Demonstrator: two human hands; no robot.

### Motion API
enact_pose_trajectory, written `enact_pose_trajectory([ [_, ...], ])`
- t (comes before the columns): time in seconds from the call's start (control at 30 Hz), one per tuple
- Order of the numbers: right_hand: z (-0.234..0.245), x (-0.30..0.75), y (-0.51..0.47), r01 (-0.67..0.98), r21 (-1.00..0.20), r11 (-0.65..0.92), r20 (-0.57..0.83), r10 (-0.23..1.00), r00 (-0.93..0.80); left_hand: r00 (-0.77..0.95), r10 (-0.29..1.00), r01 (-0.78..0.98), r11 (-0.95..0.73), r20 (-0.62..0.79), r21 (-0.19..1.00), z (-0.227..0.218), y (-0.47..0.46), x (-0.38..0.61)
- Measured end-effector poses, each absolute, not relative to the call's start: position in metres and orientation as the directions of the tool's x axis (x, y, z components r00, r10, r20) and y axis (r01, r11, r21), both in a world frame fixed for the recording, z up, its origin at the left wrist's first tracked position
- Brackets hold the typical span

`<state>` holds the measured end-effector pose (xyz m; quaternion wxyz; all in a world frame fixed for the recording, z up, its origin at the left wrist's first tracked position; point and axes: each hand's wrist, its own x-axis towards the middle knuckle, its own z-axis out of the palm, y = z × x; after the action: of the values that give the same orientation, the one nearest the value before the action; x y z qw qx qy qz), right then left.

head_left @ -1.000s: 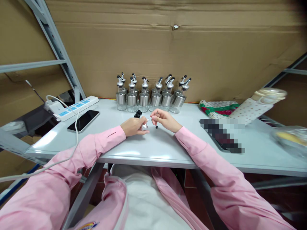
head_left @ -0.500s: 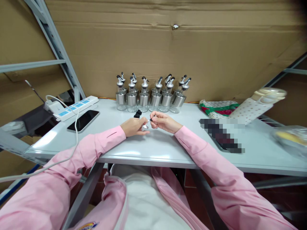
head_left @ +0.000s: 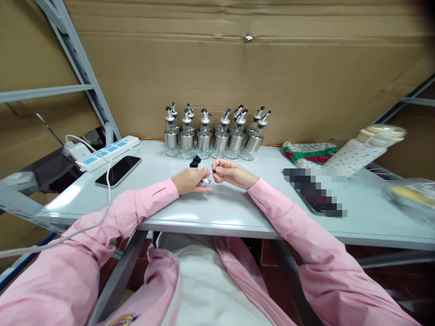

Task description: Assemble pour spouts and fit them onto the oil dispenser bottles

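Note:
My left hand (head_left: 192,179) is closed round a silver pour spout (head_left: 205,181), mostly covered by the fingers. My right hand (head_left: 233,173) pinches a small black piece (head_left: 214,171) at the spout's tip, and the two hands almost meet above the table. Just behind my left hand lie a few round black parts (head_left: 194,162), partly covered. Farther back stand several glass oil bottles (head_left: 204,141) with steel sleeves, each topped with a silver spout and black flap.
A white power strip (head_left: 105,154) and a phone (head_left: 118,171) lie on the left of the table (head_left: 204,213). To the right are a patterned tumbler (head_left: 360,149), a red-green wrapper (head_left: 311,154), a pixelated dark device (head_left: 314,194) and a plastic-wrapped item (head_left: 414,194). A cardboard wall (head_left: 190,63) rises behind.
Both hands stay in almost the same place. The spout in my left hand has turned slightly, and less of it shows. The bottles have not moved.

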<state>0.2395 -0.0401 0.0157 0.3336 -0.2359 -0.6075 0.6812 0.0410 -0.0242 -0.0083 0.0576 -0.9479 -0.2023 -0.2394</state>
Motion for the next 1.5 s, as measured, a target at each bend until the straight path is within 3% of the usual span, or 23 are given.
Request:
enact_pose_trajectory([
  [0.5, 0.016, 0.242, -0.041, -0.188, -0.978, -0.094, 0.069, 0.701, -0.710, 0.800, 0.288, 0.336, -0.942, 0.527, 0.005, -0.011, -0.027, 0.042],
  [1.0, 0.014, 0.244, -0.039, -0.145, -0.974, -0.173, -0.004, 0.657, -0.754, 0.822, 0.316, 0.407, -0.908, 0.474, -0.100, -0.016, -0.028, 0.044],
  [1.5, 0.012, 0.244, -0.040, -0.161, -0.978, -0.134, 0.031, 0.670, -0.742, 0.817, 0.266, 0.381, -0.915, 0.511, -0.134, -0.018, -0.025, 0.042],
])
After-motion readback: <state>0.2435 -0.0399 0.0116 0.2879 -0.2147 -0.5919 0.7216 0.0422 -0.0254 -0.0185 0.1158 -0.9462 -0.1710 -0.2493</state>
